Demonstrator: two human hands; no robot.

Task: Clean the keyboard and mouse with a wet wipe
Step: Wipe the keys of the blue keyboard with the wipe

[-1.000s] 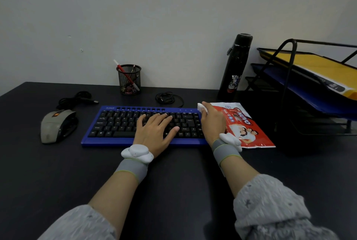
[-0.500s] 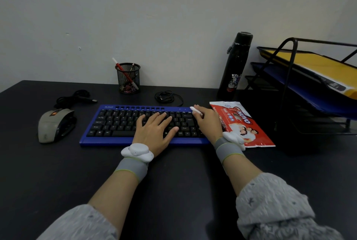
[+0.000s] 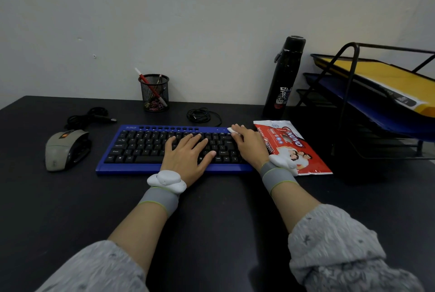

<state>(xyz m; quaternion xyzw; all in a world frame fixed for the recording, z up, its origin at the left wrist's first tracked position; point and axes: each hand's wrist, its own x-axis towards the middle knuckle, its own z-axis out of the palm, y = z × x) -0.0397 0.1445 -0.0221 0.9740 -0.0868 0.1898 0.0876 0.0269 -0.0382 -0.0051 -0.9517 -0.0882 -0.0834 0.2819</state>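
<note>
A blue keyboard with black keys lies across the middle of the dark desk. My left hand rests flat on its right-centre keys, fingers straight and spread. My right hand lies over the keyboard's right end and holds a small folded white wet wipe against the top right corner; most of the wipe is hidden under the fingers. A grey mouse sits to the left of the keyboard, untouched.
A red wet-wipe pack lies right of the keyboard. Behind stand a mesh pen cup, a black bottle and coiled cables. A black paper tray rack fills the right side.
My right hand with the wipe slid left along the keyboard's top edge, then back to the top right corner. My left hand stayed in place on the keys.
</note>
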